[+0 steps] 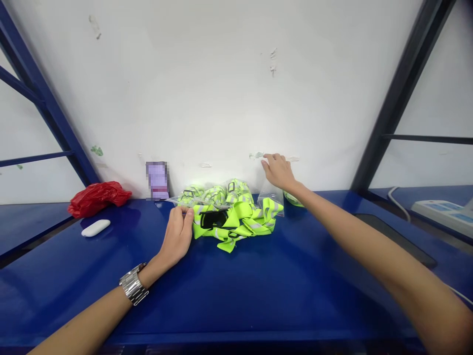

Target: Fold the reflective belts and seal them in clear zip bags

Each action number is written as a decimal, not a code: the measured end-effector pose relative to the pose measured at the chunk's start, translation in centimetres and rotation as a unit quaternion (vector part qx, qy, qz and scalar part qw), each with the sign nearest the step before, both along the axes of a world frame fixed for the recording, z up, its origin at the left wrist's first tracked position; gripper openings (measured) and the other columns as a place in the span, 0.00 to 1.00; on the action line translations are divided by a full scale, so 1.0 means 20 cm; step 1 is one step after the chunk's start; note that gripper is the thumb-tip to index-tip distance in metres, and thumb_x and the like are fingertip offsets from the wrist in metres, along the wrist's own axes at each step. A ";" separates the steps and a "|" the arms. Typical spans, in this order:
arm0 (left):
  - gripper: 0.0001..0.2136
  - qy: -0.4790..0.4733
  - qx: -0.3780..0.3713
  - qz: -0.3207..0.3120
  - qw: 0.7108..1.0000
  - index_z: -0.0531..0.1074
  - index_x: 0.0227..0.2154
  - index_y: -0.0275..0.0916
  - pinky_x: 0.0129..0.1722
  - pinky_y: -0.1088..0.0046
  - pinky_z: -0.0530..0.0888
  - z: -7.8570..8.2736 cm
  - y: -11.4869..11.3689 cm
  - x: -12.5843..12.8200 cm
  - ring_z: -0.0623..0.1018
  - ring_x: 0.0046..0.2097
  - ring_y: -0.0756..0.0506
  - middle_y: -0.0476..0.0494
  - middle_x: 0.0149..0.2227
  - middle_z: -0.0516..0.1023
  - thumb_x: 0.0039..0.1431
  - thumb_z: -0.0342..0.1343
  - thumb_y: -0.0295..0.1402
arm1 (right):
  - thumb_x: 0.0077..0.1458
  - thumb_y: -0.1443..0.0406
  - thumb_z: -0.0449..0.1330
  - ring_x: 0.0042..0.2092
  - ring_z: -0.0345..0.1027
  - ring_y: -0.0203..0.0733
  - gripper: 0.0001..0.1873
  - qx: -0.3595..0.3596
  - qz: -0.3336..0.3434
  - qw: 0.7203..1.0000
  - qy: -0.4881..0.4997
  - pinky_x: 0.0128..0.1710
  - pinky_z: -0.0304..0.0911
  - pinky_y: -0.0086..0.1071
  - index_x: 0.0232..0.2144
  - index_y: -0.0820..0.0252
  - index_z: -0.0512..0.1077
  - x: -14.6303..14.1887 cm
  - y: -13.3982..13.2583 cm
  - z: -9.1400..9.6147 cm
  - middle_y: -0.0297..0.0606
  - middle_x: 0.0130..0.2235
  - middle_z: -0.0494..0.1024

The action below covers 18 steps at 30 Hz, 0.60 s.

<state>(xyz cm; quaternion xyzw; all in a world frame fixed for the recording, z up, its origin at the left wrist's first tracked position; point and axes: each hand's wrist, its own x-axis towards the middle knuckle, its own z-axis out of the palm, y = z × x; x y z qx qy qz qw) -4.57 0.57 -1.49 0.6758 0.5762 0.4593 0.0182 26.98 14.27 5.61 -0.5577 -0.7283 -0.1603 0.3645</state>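
White wall (221, 88) filling the view ahead of both hands, dark blue steel uprights (401, 93) to either side. Under both forearms, a long blue surface (236, 301), with a white power strip (439, 212) far off to the right of the right hand and a crumpled red plastic bag (96, 198) well to the left of the left hand. Between the hands, a crumpled neon-yellow reflective vest (236, 222) with silver stripes, flat on the surface, and more yellow vests (216, 195) in clear packaging just behind it. Left hand (176, 235) closed in a pinch at the vest's left edge, apparently on a clear plastic bag (199, 202). Right hand (279, 171) open and raised, just above a second clear bag (270, 195), grasping nothing. Nearer the left hand, a white oblong object (95, 228). On the left wrist, a steel link watch (133, 284)
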 end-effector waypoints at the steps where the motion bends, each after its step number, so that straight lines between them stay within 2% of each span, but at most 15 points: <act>1: 0.14 0.001 0.029 -0.012 1.000 0.64 0.39 0.38 0.46 0.62 0.71 0.00 0.00 0.00 0.72 0.44 0.42 0.42 0.40 0.69 0.65 0.42 0.44 | 0.66 0.58 0.42 0.47 0.64 0.53 0.21 0.001 0.055 0.998 0.004 0.44 0.56 0.42 0.49 0.62 0.67 -0.04 -0.06 0.02 0.52 0.47 0.73; 3: 0.13 0.040 0.086 -0.047 0.994 0.63 0.44 0.37 0.50 0.60 0.70 0.02 -0.01 0.01 0.70 0.50 0.42 0.39 0.46 0.67 0.64 0.46 0.42 | 0.67 0.56 0.38 0.40 0.66 0.47 0.24 -0.008 0.168 0.986 -0.017 0.41 0.57 0.38 0.41 0.62 0.70 -0.11 -0.23 0.04 0.46 0.38 0.76; 4: 0.13 0.077 0.108 -0.066 0.989 0.64 0.45 0.37 0.53 0.59 0.69 0.04 -0.02 0.02 0.69 0.52 0.41 0.38 0.48 0.66 0.64 0.48 0.40 | 0.67 0.56 0.38 0.40 0.66 0.46 0.24 -0.012 0.219 0.975 -0.046 0.42 0.58 0.37 0.39 0.62 0.70 -0.14 -0.32 0.04 0.45 0.37 0.76; 6: 0.12 0.164 0.134 -0.107 0.971 0.64 0.48 0.38 0.57 0.57 0.64 0.07 -0.03 0.04 0.65 0.56 0.40 0.37 0.51 0.66 0.64 0.48 0.37 | 0.66 0.54 0.43 0.44 0.65 0.47 0.22 -0.006 0.272 0.954 -0.123 0.45 0.57 0.39 0.40 0.62 0.71 -0.18 -0.51 0.00 0.45 0.41 0.76; 9: 0.14 0.251 0.116 -0.154 0.949 0.64 0.51 0.40 0.58 0.54 0.61 0.10 -0.03 0.08 0.64 0.58 0.38 0.38 0.51 0.70 0.64 0.48 0.35 | 0.63 0.55 0.48 0.50 0.62 0.53 0.20 -0.009 0.280 0.926 -0.252 0.49 0.55 0.45 0.46 0.63 0.69 -0.20 -0.72 -0.13 0.50 0.48 0.73; 11: 0.13 0.264 0.080 -0.152 0.949 0.67 0.48 0.40 0.56 0.53 0.62 0.11 0.00 0.10 0.66 0.55 0.38 0.39 0.47 0.74 0.64 0.48 0.37 | 0.62 0.55 0.50 0.51 0.62 0.54 0.19 -0.013 0.273 0.917 -0.289 0.49 0.54 0.47 0.45 0.62 0.69 -0.20 -0.78 -0.23 0.51 0.49 0.72; 14: 0.10 0.213 0.011 -0.130 0.968 0.71 0.38 0.39 0.50 0.52 0.64 0.15 0.04 0.10 0.72 0.46 0.38 0.42 0.39 0.76 0.62 0.50 0.40 | 0.61 0.57 0.51 0.50 0.61 0.54 0.15 -0.003 0.258 0.921 -0.294 0.48 0.52 0.48 0.42 0.61 0.70 -0.17 -0.81 -0.30 0.51 0.47 0.73; 16: 0.12 0.123 -0.038 -0.146 0.981 0.72 0.35 0.38 0.46 0.57 0.68 0.21 0.05 0.10 0.74 0.40 0.40 0.43 0.35 0.77 0.59 0.51 0.42 | 0.61 0.53 0.51 0.45 0.64 0.51 0.17 -0.025 0.258 0.930 -0.261 0.46 0.53 0.47 0.36 0.61 0.71 -0.16 -0.82 -0.28 0.47 0.40 0.75; 18: 0.15 -0.004 -0.077 -0.189 0.979 0.72 0.33 0.37 0.38 0.65 0.70 0.30 0.04 0.11 0.75 0.36 0.42 0.43 0.33 0.77 0.57 0.53 0.45 | 0.61 0.51 0.50 0.38 0.65 0.46 0.21 -0.052 0.251 0.948 -0.187 0.43 0.54 0.44 0.30 0.60 0.69 -0.17 -0.82 -0.21 0.42 0.32 0.74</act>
